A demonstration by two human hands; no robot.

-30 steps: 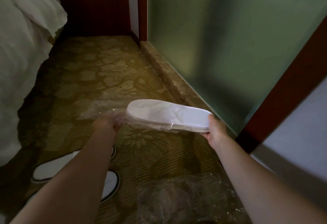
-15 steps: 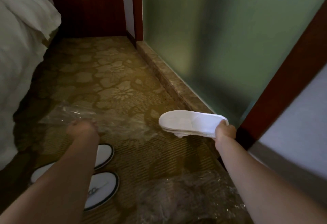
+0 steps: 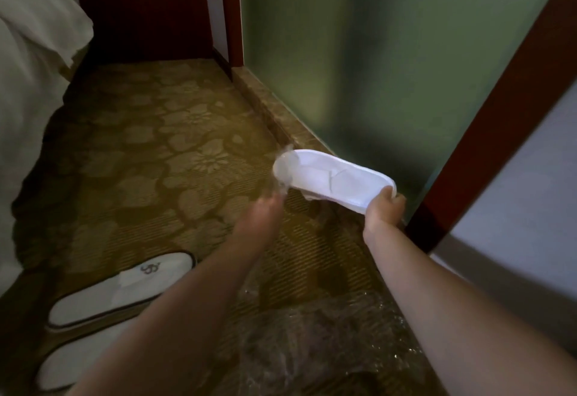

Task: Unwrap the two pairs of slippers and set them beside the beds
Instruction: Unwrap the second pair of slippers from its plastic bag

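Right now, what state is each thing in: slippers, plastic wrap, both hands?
Plain white slippers: held above the patterned carpet, clear film only at the toe end.
Right hand: grips their heel end.
Left hand: blurred, at the film; grip unclear.
Dark-trimmed white slippers: unwrapped, side by side on the carpet by the white bed.
Crumpled clear plastic wrapper: lying on the carpet.

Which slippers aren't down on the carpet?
The white pair held in the right hand; the two dark-trimmed slippers lie on the carpet beside the bed.
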